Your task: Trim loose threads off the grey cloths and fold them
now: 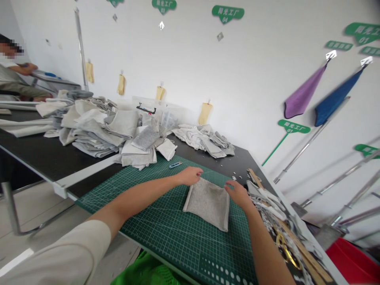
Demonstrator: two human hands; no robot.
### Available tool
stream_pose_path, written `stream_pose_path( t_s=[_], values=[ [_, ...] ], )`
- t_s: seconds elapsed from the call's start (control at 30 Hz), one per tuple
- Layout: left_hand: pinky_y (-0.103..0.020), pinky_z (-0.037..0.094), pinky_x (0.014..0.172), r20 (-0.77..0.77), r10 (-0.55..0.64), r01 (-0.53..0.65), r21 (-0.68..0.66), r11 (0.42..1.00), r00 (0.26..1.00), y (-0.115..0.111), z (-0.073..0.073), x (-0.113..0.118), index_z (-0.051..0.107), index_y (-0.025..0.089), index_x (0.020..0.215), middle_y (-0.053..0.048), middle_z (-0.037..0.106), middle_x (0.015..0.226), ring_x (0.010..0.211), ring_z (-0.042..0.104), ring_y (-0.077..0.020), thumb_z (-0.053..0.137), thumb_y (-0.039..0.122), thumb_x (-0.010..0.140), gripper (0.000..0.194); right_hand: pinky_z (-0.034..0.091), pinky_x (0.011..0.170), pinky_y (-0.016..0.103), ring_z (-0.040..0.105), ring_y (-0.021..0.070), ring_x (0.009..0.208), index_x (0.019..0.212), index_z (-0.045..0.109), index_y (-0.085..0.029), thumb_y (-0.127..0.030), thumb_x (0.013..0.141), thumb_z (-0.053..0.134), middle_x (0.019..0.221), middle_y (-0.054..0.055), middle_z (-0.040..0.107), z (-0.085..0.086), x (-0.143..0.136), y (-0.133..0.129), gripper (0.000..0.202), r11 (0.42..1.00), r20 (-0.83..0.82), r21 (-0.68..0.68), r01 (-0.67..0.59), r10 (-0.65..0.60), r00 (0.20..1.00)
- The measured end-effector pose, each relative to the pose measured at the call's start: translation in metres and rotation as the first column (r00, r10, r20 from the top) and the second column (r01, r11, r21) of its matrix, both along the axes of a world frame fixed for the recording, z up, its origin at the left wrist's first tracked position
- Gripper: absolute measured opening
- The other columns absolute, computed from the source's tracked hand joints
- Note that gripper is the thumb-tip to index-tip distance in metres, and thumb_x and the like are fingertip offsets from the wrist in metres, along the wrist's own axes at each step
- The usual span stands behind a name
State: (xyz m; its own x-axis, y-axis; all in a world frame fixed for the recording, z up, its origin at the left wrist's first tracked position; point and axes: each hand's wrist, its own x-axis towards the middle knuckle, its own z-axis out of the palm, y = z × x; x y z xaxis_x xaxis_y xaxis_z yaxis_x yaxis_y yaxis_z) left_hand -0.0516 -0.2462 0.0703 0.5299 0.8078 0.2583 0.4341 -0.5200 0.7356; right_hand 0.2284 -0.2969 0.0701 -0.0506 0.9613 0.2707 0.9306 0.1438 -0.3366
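Observation:
A grey square fabric piece (208, 204) with thick, seamed side edges lies on the green cutting mat (160, 213). My left hand (190, 176) is at its far left corner, fingers bent together on the edge. At the far right corner, my right hand (237, 193) has its fingertips closed on the cloth. The undersides of the fingers are partly hidden. Beyond my left hand, small blue thread snips (175, 164) rest on the mat.
A large pile of grey and white cloth (97, 126) covers the back left; a smaller heap (204, 140) lies behind. Along the right edge are a wooden ruler (303, 249), gold-handled scissors (286, 251) and fabric scraps. A person (14, 75) sits far left. A red bin (353, 261) stands lower right.

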Motion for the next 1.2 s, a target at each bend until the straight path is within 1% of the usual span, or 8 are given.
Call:
stream_pose_path(
  t_s=[0.1, 0.17, 0.23, 0.4, 0.6, 0.7, 0.97, 1.2],
  values=[
    [-0.033, 0.036, 0.101, -0.093, -0.173, 0.18, 0.064, 0.982, 0.98, -0.013, -0.003, 0.008, 0.059, 0.017, 0.118, -0.01, 0.062, 0.119, 0.113, 0.055, -0.0254, 0.061, 0.026, 0.074, 0.044, 0.027, 0.108, 0.035, 0.042, 0.0238, 0.127, 0.116, 0.061, -0.011, -0.038, 0.086, 0.044, 0.129, 0.014, 0.054, -0.01, -0.022, 0.0, 0.044, 0.99, 0.089, -0.055, -0.129, 0.134, 0.987],
    [-0.036, 0.035, 0.102, -0.212, -0.283, 0.308, 0.095, 0.947, 0.935, -0.02, -0.011, 0.012, 0.051, 0.014, 0.128, -0.013, 0.055, 0.129, 0.119, 0.051, -0.0272, 0.057, 0.033, 0.079, 0.052, 0.024, 0.11, 0.034, 0.037, 0.0225, 0.131, 0.122, 0.056, -0.009, -0.037, 0.088, 0.04, 0.134, 0.014, 0.049, -0.023, -0.036, 0.0, 0.047, 0.977, 0.132, -0.104, -0.185, 0.198, 0.971],
    [-0.039, 0.032, 0.105, -0.339, -0.328, 0.377, 0.089, 0.922, 0.882, -0.023, -0.022, 0.015, 0.041, 0.011, 0.136, -0.017, 0.044, 0.138, 0.126, 0.043, -0.0287, 0.051, 0.038, 0.083, 0.06, 0.022, 0.111, 0.034, 0.035, 0.0218, 0.132, 0.128, 0.05, -0.008, -0.038, 0.09, 0.038, 0.138, 0.014, 0.045, -0.037, -0.045, 0.0, 0.05, 0.966, 0.166, -0.153, -0.209, 0.233, 0.958],
    [-0.053, 0.013, 0.111, -0.53, -0.262, 0.352, 0.073, 0.933, 0.806, -0.018, -0.039, 0.012, 0.033, 0.013, 0.14, -0.016, 0.023, 0.15, 0.139, 0.019, -0.0309, 0.036, 0.054, 0.088, 0.067, 0.02, 0.111, 0.039, 0.026, 0.0238, 0.137, 0.139, 0.036, -0.007, -0.05, 0.091, 0.032, 0.146, 0.016, 0.033, -0.059, -0.048, 0.002, 0.064, 0.96, 0.241, -0.23, -0.158, 0.213, 0.947],
    [-0.057, 0.004, 0.11, -0.591, -0.109, 0.197, 0.086, 0.977, 0.799, -0.001, -0.041, 0.004, 0.026, 0.018, 0.143, -0.012, 0.017, 0.152, 0.141, 0.013, -0.0276, 0.027, 0.065, 0.086, 0.074, 0.019, 0.11, 0.043, 0.022, 0.0279, 0.138, 0.141, 0.031, -0.008, -0.056, 0.09, 0.027, 0.148, 0.017, 0.027, -0.06, -0.039, 0.002, 0.07, 0.965, 0.311, -0.257, -0.053, 0.134, 0.941],
    [-0.06, 0.005, 0.109, -0.589, -0.056, 0.132, 0.087, 0.987, 0.806, 0.004, -0.043, 0.0, 0.025, 0.019, 0.143, -0.013, 0.017, 0.152, 0.141, 0.013, -0.0279, 0.027, 0.065, 0.086, 0.074, 0.019, 0.11, 0.044, 0.024, 0.029, 0.137, 0.142, 0.03, -0.009, -0.057, 0.09, 0.025, 0.148, 0.017, 0.027, -0.059, -0.036, 0.0, 0.071, 0.965, 0.335, -0.261, -0.011, 0.101, 0.937],
    [-0.061, 0.017, 0.106, -0.573, -0.018, 0.091, 0.098, 0.991, 0.819, 0.004, -0.042, -0.002, 0.025, 0.023, 0.142, -0.01, 0.018, 0.153, 0.14, 0.016, -0.0261, 0.022, 0.064, 0.087, 0.069, 0.019, 0.11, 0.044, 0.022, 0.0275, 0.138, 0.142, 0.03, -0.011, -0.056, 0.091, 0.024, 0.149, 0.015, 0.026, -0.056, -0.019, 0.001, 0.068, 0.952, 0.35, -0.298, 0.074, 0.037, 0.936],
    [-0.06, 0.023, 0.103, -0.544, 0.037, 0.051, 0.145, 0.988, 0.838, -0.001, -0.038, -0.001, 0.036, 0.025, 0.136, -0.011, 0.029, 0.149, 0.136, 0.027, -0.0284, 0.03, 0.061, 0.086, 0.061, 0.028, 0.102, 0.058, 0.021, 0.0297, 0.138, 0.141, 0.03, -0.013, -0.053, 0.092, 0.015, 0.15, 0.014, 0.023, -0.051, 0.0, -0.002, 0.065, 0.931, 0.341, -0.306, 0.197, -0.086, 0.936]
  ],
)
